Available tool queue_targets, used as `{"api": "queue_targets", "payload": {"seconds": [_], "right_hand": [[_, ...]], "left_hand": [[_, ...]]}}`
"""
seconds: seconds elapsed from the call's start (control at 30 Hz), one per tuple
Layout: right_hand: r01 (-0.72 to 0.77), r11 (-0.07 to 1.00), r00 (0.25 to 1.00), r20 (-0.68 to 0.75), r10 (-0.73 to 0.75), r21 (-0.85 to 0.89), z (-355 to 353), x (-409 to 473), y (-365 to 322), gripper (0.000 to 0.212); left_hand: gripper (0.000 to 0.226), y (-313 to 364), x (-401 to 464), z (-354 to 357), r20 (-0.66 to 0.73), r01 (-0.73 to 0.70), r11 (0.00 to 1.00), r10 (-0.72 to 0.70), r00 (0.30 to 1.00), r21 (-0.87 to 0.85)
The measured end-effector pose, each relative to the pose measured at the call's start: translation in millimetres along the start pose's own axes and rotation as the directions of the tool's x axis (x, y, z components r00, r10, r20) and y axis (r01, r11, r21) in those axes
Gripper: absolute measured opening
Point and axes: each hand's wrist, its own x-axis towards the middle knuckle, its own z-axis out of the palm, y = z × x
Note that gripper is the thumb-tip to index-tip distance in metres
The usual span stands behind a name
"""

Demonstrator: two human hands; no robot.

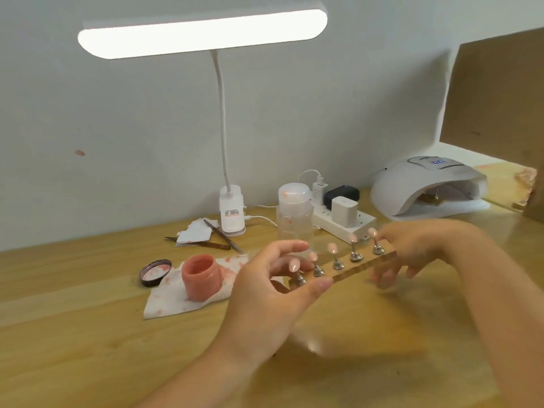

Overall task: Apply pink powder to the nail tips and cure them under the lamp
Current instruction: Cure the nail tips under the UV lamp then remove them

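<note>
Above a wooden desk, the left hand (pixel 273 278) and right hand (pixel 412 248) pinch opposite ends of a clear holder strip (pixel 362 265), keeping its five pink-coated nail tips (pixel 332 247) upright and untouched, probably for carrying to the curing lamp (pixel 426 189) at right

right hand (pixel 412 251) blurred, cardboard (pixel 497 119) cut off

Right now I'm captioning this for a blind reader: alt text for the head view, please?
Both hands, left hand and right hand, hold a strip carrying five pink nail tips above a wooden table. An open pink powder jar stands left; a curing lamp sits back right.
</note>
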Motion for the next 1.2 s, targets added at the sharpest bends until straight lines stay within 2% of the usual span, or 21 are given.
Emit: {"api": "queue_targets", "payload": {"seconds": [0.13, 0.2, 0.27, 0.43, 0.53, 0.6, 0.63, 0.7, 0.83, 0.9, 1.0, 1.1, 1.2], "right_hand": [[-0.118, 0.958, 0.950, -0.252, 0.185, 0.260, -10, 3, 49, 0.012], [-0.102, 0.878, 0.895, -0.342, 0.286, 0.467, -12, 8, 70, 0.019], [-0.073, 0.841, 0.830, -0.435, 0.349, 0.536, -14, 17, 88, 0.019], [-0.106, 0.841, 0.635, -0.615, 0.468, 0.531, -12, 33, 110, 0.027], [-0.058, 0.823, 0.464, -0.714, 0.524, 0.566, -12, 37, 120, 0.022], [-0.011, 0.825, 0.386, -0.759, 0.524, 0.564, -17, 37, 131, 0.016], [-0.008, 0.837, 0.378, -0.773, 0.509, 0.547, -20, 38, 137, 0.014], [-0.004, 0.861, 0.411, -0.784, 0.466, 0.509, -28, 41, 153, 0.011], [0.089, 0.869, 0.545, -0.754, 0.366, 0.487, -47, 61, 179, 0.020], [0.090, 0.883, 0.593, -0.737, 0.324, 0.461, -56, 76, 184, 0.026], [0.090, 0.908, 0.613, -0.742, 0.273, 0.409, -67, 100, 183, 0.032], [0.037, 0.917, 0.649, -0.708, 0.280, 0.396, -74, 118, 176, 0.040], [-0.018, 0.928, 0.635, -0.712, 0.299, 0.373, -78, 130, 171, 0.033]], "left_hand": [[0.032, 3, 34, 70, -0.008, 0.072, 0.980, -0.075, 0.997, -0.184], [0.028, 2, 56, 104, -0.029, 0.115, 0.955, -0.127, 0.991, -0.272], [0.027, 0, 77, 136, -0.042, 0.133, 0.949, -0.151, 0.988, -0.285], [0.033, -13, 121, 198, -0.085, 0.082, 0.993, -0.089, 0.992, -0.089], [0.034, -23, 140, 222, -0.106, 0.098, 0.995, -0.097, 0.990, 0.009], [0.034, -32, 145, 231, -0.122, 0.108, 0.991, -0.098, 0.988, 0.073], [0.034, -35, 145, 233, -0.137, 0.110, 0.989, -0.096, 0.986, 0.095], [0.033, -41, 146, 236, -0.163, 0.101, 0.990, -0.083, 0.983, 0.102], [0.032, -43, 150, 236, -0.186, 0.078, 0.989, -0.054, 0.981, 0.127], [0.032, -44, 151, 234, -0.184, 0.063, 0.986, -0.034, 0.982, 0.153], [0.033, -45, 151, 234, -0.185, 0.046, 0.982, -0.012, 0.983, 0.184], [0.038, -47, 151, 236, -0.209, 0.095, 0.985, -0.065, 0.976, 0.141], [0.040, -47, 151, 236, -0.217, 0.131, 0.983, -0.101, 0.971, 0.126]]}}
